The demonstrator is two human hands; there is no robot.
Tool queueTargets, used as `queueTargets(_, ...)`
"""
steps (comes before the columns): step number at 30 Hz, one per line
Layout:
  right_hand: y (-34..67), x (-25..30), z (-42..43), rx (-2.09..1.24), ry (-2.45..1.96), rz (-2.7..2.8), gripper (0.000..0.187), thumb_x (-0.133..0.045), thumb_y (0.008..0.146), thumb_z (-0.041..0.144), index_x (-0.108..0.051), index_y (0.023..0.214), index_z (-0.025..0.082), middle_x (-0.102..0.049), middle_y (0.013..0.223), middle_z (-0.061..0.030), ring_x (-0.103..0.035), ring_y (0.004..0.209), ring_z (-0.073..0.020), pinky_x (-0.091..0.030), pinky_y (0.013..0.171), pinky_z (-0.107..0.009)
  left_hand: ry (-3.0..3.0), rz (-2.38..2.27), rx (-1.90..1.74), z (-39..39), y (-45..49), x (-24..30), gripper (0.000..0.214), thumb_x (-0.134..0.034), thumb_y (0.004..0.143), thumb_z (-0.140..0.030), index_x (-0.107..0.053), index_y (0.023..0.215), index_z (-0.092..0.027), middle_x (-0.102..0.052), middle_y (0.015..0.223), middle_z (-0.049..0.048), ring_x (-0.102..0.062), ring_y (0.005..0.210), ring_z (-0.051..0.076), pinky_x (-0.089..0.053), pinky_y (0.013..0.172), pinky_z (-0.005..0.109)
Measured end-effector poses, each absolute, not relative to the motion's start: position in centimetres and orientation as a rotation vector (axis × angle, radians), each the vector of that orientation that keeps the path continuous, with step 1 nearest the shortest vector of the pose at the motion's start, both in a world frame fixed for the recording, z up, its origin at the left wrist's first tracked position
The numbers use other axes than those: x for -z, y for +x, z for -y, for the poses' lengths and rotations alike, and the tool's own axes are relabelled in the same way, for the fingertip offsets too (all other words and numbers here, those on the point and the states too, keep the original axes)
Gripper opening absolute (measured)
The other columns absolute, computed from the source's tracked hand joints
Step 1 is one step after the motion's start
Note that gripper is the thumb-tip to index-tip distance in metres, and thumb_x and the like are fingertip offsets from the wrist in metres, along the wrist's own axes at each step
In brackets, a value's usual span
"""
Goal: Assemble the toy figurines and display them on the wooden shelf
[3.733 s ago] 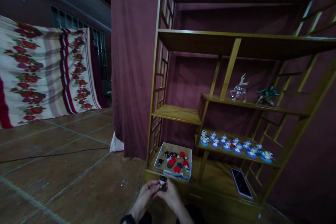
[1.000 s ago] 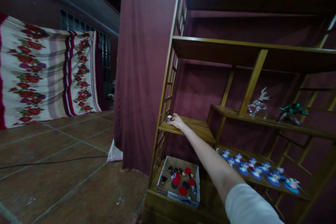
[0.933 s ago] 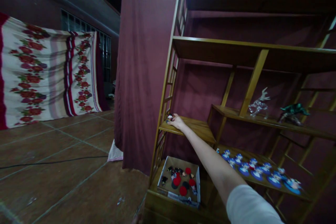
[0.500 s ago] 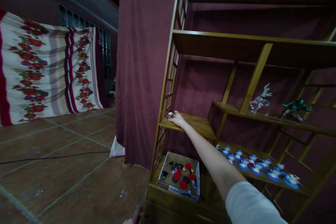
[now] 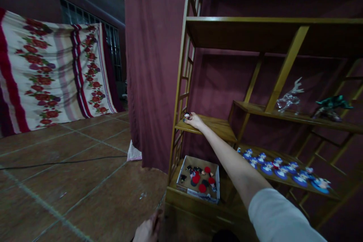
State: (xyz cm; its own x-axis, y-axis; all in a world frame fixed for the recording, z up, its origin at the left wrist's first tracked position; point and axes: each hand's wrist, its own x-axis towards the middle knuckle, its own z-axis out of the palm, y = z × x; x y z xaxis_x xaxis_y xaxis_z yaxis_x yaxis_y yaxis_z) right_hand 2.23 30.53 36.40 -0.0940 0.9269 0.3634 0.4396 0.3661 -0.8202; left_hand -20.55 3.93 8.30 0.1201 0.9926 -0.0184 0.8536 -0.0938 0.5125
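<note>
My right hand (image 5: pixel 195 121) reaches out to the left end of a wooden shelf board (image 5: pixel 217 126), its fingers closed around a small figurine (image 5: pixel 186 115). The figurine has dark hair and a pale face and is upright at the board's front left corner. Its base is partly covered by my fingers. Low in the view, my left hand (image 5: pixel 146 231) is near the floor in front of the cabinet, with its fingers drawn together. What it holds, if anything, I cannot make out. Below the board, an open cardboard box (image 5: pixel 184 189) contains several small figurines with red or dark round bases.
Several blue-and-white figurines (image 5: pixel 280 172) stand on a lower shelf to the right. Above them are a clear deer ornament (image 5: pixel 289 98) and a green animal ornament (image 5: pixel 331 106). A maroon curtain (image 5: pixel 154 68) hangs left of the cabinet; a cable (image 5: pixel 65 162) crosses the tiled floor.
The view has shifted slightly, so the shelves sit differently in frame. My left hand has risen further into view. My right hand stays on the figurine at the board's corner.
</note>
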Motion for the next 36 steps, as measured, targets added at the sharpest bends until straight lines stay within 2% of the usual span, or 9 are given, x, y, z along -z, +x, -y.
queueTargets(3, 2.6, -36.1, -30.7, -0.597, -1.265, 1.674, 0.055, -0.069, 0.061, 0.022, -0.046, 0.111, 0.016, -0.063, 0.078, 0.0004, -0.057, 0.073, -0.0127, -0.044, 0.075, -0.027, 2.019, -1.772, -0.516, -3.7, -20.5, -8.3, 0.034, -0.029, 0.086, -0.024, -0.053, 0.110, -0.025, -0.065, 0.109, 0.0014, -0.060, 0.099, 0.014, -0.042, 0.085, 0.021)
queueTargets(7, 3.6, -36.0, -29.6, -0.531, -1.267, 1.637, 0.059, -0.065, 0.065, 0.023, -0.042, 0.119, 0.015, -0.062, 0.095, -0.0050, -0.058, 0.082, -0.0141, -0.044, 0.081, -0.029, 2.048, -1.779, -0.561, -3.6, -20.4, -8.0, 0.034, -0.027, 0.088, -0.025, -0.054, 0.108, -0.024, -0.066, 0.105, 0.0025, -0.061, 0.095, 0.014, -0.042, 0.081, 0.021)
queueTargets(13, 5.2, -34.1, -20.2, -0.320, -0.855, 1.622, 0.041, -0.047, 0.079, 0.019, -0.047, 0.119, 0.024, -0.056, 0.113, -0.0041, -0.053, 0.101, -0.0139, -0.040, 0.090, -0.028, 2.086, -1.793, -0.468, -3.5, -19.8, -8.7, 0.033, -0.028, 0.089, -0.027, -0.054, 0.109, -0.024, -0.067, 0.101, 0.0030, -0.063, 0.091, 0.014, -0.042, 0.075, 0.020)
queueTargets(16, 6.4, -29.0, -15.5, -0.404, -0.887, 1.653, 0.034, -0.043, 0.081, 0.020, -0.054, 0.113, 0.024, -0.058, 0.110, -0.0040, -0.055, 0.098, -0.0150, -0.042, 0.088, -0.028, 2.097, -1.791, -0.410, -3.6, -19.5, -8.7, 0.034, -0.028, 0.089, -0.028, -0.054, 0.109, -0.023, -0.067, 0.101, 0.0039, -0.062, 0.091, 0.015, -0.042, 0.076, 0.021)
queueTargets(19, 8.7, -20.6, -13.9, -0.557, -1.105, 1.632, 0.025, -0.046, 0.077, 0.019, -0.063, 0.096, 0.023, -0.062, 0.100, -0.0041, -0.058, 0.089, -0.0161, -0.046, 0.082, -0.029, 2.102, -1.773, -0.401, -3.8, -19.2, -8.3, 0.035, -0.028, 0.089, -0.030, -0.056, 0.108, -0.023, -0.067, 0.102, 0.0037, -0.062, 0.093, 0.015, -0.041, 0.078, 0.022)
queueTargets(22, 11.6, -11.9, -14.5, -0.690, -1.386, 1.357, 0.020, -0.048, 0.071, 0.017, -0.064, 0.083, 0.022, -0.065, 0.088, -0.0025, -0.060, 0.086, -0.0175, -0.046, 0.084, -0.033, 2.108, -1.781, -0.397, -3.8, -18.8, -7.9, 0.035, -0.029, 0.088, -0.032, -0.058, 0.107, -0.023, -0.067, 0.104, 0.0033, -0.061, 0.095, 0.016, -0.041, 0.080, 0.023)
queueTargets(25, 13.8, -6.1, -15.1, -0.792, -1.575, 1.142, 0.017, -0.050, 0.066, 0.016, -0.063, 0.076, 0.022, -0.067, 0.081, -0.0013, -0.062, 0.083, -0.0190, -0.049, 0.078, -0.035, 2.124, -1.790, -0.384, -3.9, -18.3, -7.8, 0.035, -0.029, 0.088, -0.032, -0.058, 0.106, -0.024, -0.067, 0.103, 0.0026, -0.062, 0.093, 0.016, -0.041, 0.080, 0.023)
queueTargets(30, 14.8, -2.9, -16.5, -0.827, -1.645, 1.098, 0.016, -0.051, 0.066, 0.021, -0.063, 0.076, 0.020, -0.067, 0.076, -0.0012, -0.063, 0.075, -0.0180, -0.052, 0.066, -0.032, 2.127, -1.802, -0.356, -4.1, -17.4, -8.1, 0.034, -0.030, 0.088, -0.034, -0.059, 0.103, -0.024, -0.069, 0.099, 0.0026, -0.063, 0.088, 0.017, -0.043, 0.075, 0.024)
queueTargets(36, 15.4, -1.5, -19.7, -0.794, -1.700, 1.167, 0.023, -0.048, 0.071, 0.025, -0.064, 0.086, 0.019, -0.068, 0.084, -0.0015, -0.063, 0.078, -0.0157, -0.051, 0.067, -0.028, 2.130, -1.776, -0.364, -4.4, -16.7, -7.9, 0.035, -0.029, 0.088, -0.036, -0.060, 0.100, -0.025, -0.069, 0.097, 0.0036, -0.064, 0.087, 0.018, -0.043, 0.072, 0.024)
